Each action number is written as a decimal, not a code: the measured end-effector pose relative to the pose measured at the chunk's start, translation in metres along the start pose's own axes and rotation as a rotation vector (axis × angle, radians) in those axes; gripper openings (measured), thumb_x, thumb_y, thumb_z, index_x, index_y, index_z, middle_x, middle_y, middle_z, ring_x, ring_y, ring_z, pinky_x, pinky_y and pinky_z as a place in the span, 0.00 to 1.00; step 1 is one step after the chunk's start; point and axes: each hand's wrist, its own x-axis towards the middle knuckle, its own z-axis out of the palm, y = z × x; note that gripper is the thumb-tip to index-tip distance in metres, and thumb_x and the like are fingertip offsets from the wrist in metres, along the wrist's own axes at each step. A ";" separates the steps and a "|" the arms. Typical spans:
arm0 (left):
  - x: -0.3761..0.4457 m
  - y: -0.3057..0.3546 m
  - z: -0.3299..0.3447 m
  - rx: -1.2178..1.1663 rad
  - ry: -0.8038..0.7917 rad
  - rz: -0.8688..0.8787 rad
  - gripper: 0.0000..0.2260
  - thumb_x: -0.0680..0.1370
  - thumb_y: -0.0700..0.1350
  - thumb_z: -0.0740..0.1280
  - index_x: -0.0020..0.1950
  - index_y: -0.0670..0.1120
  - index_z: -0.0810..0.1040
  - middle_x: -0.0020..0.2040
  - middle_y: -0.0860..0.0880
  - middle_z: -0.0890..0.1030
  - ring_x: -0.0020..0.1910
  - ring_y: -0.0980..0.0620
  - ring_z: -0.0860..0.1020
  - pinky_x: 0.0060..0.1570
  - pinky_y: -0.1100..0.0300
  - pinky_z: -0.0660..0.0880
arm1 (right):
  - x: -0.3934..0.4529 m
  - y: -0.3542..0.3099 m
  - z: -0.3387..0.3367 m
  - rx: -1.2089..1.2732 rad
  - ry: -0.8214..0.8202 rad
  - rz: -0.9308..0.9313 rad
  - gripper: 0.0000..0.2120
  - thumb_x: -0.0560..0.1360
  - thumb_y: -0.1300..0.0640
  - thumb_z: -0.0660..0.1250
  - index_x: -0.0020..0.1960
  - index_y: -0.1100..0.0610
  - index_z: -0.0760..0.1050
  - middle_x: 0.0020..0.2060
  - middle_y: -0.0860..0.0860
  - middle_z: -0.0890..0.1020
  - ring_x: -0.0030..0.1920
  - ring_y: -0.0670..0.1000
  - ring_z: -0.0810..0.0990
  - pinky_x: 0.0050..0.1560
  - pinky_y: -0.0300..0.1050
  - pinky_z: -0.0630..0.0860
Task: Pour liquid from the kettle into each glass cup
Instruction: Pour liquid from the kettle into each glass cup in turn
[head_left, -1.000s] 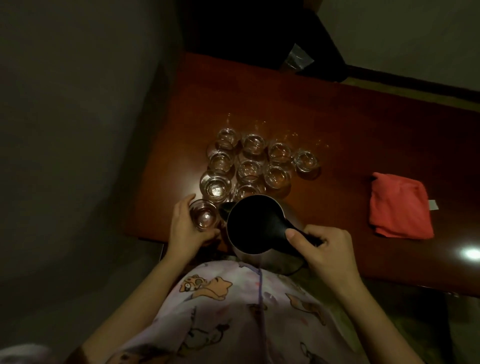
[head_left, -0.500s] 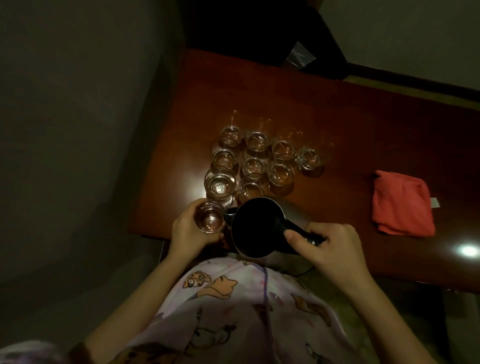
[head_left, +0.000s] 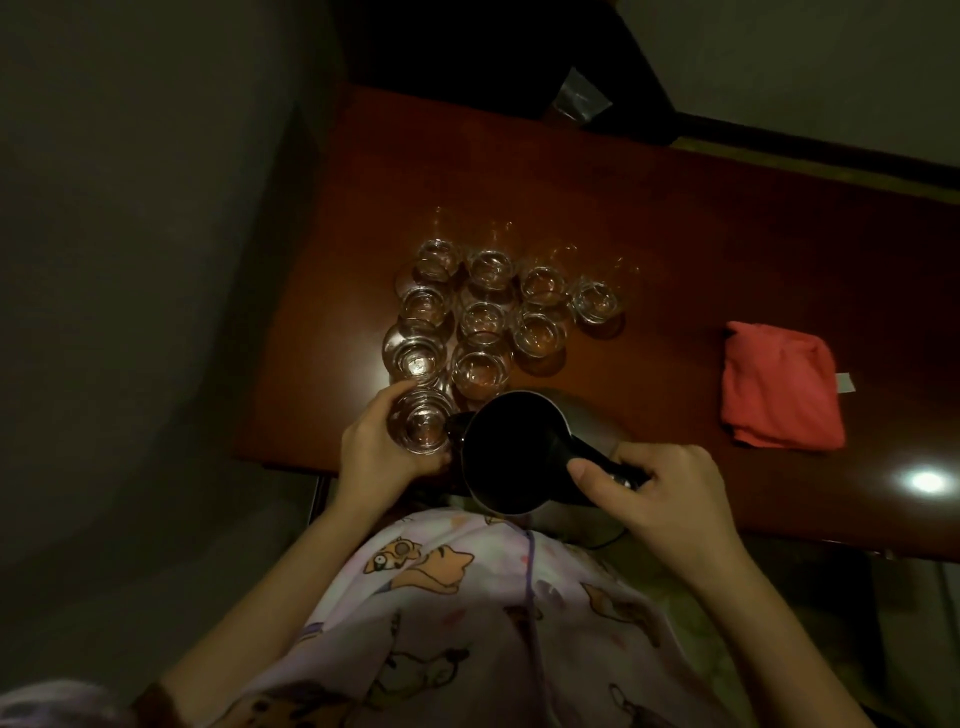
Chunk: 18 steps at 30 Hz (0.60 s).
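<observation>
a dim view from above of a person at a dark red surface (head_left: 675, 218). the left hand (head_left: 374, 457) curls its fingers round one glass cup (head_left: 420, 427) at the near left edge. the right hand (head_left: 660, 493) has its grip wrapped round the black handle of the kettle (head_left: 511, 452), whose spout touches or nearly touches that cup's rim. the kettle is tipped toward the cup; no stream can be made out in the low light. nine more cups (head_left: 480, 322) stand clustered just beyond, toward the far side. some glint as though they hold liquid, but which are filled cannot be told, so the task seems mid-way at best. a folded red cloth (head_left: 779, 384) lies well apart on the right.
</observation>
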 end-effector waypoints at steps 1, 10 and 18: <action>-0.001 0.001 0.002 0.002 -0.001 0.002 0.36 0.59 0.42 0.81 0.64 0.52 0.72 0.56 0.55 0.78 0.54 0.59 0.75 0.49 0.75 0.67 | -0.002 0.001 -0.001 -0.007 0.001 0.002 0.29 0.63 0.31 0.57 0.23 0.58 0.68 0.15 0.49 0.63 0.20 0.48 0.65 0.25 0.43 0.55; -0.005 0.001 0.020 0.036 0.008 -0.010 0.37 0.57 0.44 0.82 0.63 0.52 0.73 0.56 0.50 0.80 0.55 0.55 0.77 0.54 0.64 0.72 | -0.011 0.013 -0.009 -0.024 -0.007 0.008 0.28 0.63 0.31 0.56 0.23 0.56 0.65 0.16 0.49 0.63 0.20 0.46 0.64 0.26 0.42 0.54; -0.007 -0.001 0.025 0.053 0.028 -0.015 0.36 0.56 0.45 0.82 0.62 0.56 0.73 0.56 0.51 0.79 0.55 0.54 0.77 0.57 0.56 0.74 | -0.009 0.014 -0.013 -0.059 -0.035 0.016 0.27 0.61 0.30 0.54 0.22 0.53 0.62 0.16 0.51 0.63 0.21 0.46 0.64 0.26 0.42 0.54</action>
